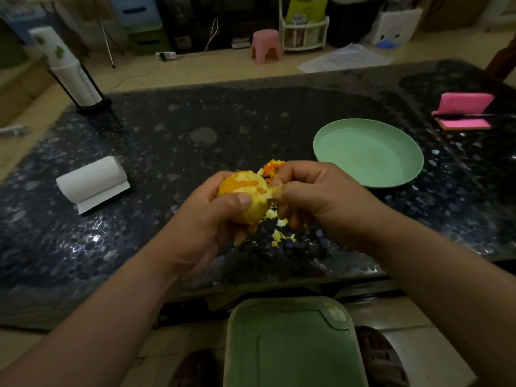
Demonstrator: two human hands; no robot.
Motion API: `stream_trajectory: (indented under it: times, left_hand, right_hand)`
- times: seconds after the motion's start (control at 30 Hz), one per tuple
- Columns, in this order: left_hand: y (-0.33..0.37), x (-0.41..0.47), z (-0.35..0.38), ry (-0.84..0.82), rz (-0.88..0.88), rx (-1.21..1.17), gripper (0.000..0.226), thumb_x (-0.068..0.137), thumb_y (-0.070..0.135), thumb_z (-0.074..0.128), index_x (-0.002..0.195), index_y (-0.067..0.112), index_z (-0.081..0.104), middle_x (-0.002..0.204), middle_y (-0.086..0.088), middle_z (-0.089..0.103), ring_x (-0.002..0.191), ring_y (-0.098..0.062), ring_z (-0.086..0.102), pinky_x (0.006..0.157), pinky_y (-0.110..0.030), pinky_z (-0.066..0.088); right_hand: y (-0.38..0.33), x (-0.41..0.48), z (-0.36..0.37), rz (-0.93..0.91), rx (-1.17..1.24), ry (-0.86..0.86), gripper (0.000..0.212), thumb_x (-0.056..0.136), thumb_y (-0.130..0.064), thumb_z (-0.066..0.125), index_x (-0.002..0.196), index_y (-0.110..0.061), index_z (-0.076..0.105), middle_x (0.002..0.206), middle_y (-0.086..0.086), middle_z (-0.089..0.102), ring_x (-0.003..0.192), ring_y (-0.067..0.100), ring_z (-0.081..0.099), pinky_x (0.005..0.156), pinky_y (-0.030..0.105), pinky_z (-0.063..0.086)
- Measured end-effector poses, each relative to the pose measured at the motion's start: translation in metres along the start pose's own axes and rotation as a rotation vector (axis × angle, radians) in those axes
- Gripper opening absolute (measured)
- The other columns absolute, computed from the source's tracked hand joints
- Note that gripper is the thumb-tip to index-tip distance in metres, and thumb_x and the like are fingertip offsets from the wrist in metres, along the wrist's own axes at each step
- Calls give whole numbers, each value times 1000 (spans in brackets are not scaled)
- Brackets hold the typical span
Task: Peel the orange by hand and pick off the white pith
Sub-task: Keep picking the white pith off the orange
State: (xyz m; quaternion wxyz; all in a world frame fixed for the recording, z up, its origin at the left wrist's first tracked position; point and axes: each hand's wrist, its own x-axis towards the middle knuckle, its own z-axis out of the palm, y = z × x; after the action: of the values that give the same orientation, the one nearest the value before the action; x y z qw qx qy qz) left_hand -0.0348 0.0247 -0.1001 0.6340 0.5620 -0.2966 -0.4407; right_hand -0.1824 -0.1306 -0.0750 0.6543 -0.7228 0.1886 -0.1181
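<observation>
My left hand [208, 219] grips a mostly peeled orange [245, 191] above the dark table, thumb across its front. Pale pith still covers much of the fruit, with orange flesh showing on top. My right hand [315, 194] is against the fruit's right side, its thumb and fingertips pinching a strip of pith [275, 192] attached to the orange. Small bits of pith and peel [280, 233] lie on the table under my hands, and orange peel pieces [272, 169] sit just behind them.
A green plate [368, 155] lies to the right of my hands. A white paper roll [93, 182] rests at the left, a cup stack [69, 71] at the far left, a pink sponge holder [463, 110] far right. A green bin [290, 344] stands below the table edge.
</observation>
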Motion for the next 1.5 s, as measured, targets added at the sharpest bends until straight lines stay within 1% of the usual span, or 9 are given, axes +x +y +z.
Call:
stream_trajectory:
  times: [0.23,0.37,0.5,0.63,0.87,1.0,1.17,1.3,1.5]
  left_hand:
    - [0,-1,0,-24,-14,-169,58,70,32,71,122,9,63,97,-15,66,68,-24,61,47,-25,44]
    - [3,-1,-6,-13,4,-235,58,72,30,70,123,5,63,103,-22,63,69,-26,61,46,-24,45]
    - [4,0,-7,30,25,-112,62,69,30,74,125,9,59,98,-13,68,73,-25,64,50,-27,46]
    - [3,-1,-5,87,54,88,65,66,35,79,126,17,62,102,-6,70,79,-22,64,56,-29,50]
    - [5,-9,-4,123,123,474,51,77,31,77,124,37,60,109,6,66,88,-12,67,70,-30,60]
    - [6,-12,3,133,170,594,52,76,30,75,124,38,55,104,8,62,82,-9,66,65,-25,59]
    - [5,-14,10,119,197,604,50,86,14,80,123,34,55,99,5,62,73,-4,63,60,-21,55]
    - [7,-13,9,110,168,560,48,77,29,74,122,38,57,104,9,62,81,-4,65,63,-21,56]
    - [4,-10,5,79,137,544,47,77,28,73,121,36,58,102,8,65,77,-4,65,63,-23,56]
  right_hand:
    - [4,2,-1,4,109,-26,21,91,-10,64,76,-23,71,68,6,66,55,15,56,52,23,44]
    - [4,2,-6,13,117,13,20,100,-5,62,84,-16,70,71,5,67,57,15,57,56,27,42]
    - [-1,0,-5,-3,52,-20,4,100,-12,69,98,-13,72,89,9,78,71,21,70,64,36,54]
    - [1,0,2,-20,-108,12,17,97,-26,76,98,-9,72,83,5,78,77,20,75,71,48,63]
    - [4,-1,6,-45,-406,69,9,97,-22,74,90,-16,76,77,2,78,69,14,75,68,42,66]
    - [10,0,12,-121,-618,160,8,91,-29,76,85,-24,75,72,-5,73,65,6,67,62,32,58]
    - [14,0,12,-168,-644,176,9,90,-29,76,84,-25,70,70,-4,68,63,9,61,56,30,48]
    - [10,-7,4,-167,-654,87,3,93,-29,71,92,-26,72,75,-5,70,67,7,64,59,29,51]
    - [8,-9,6,-247,-833,101,10,96,-32,65,92,-24,70,73,-7,62,64,9,56,57,34,47]
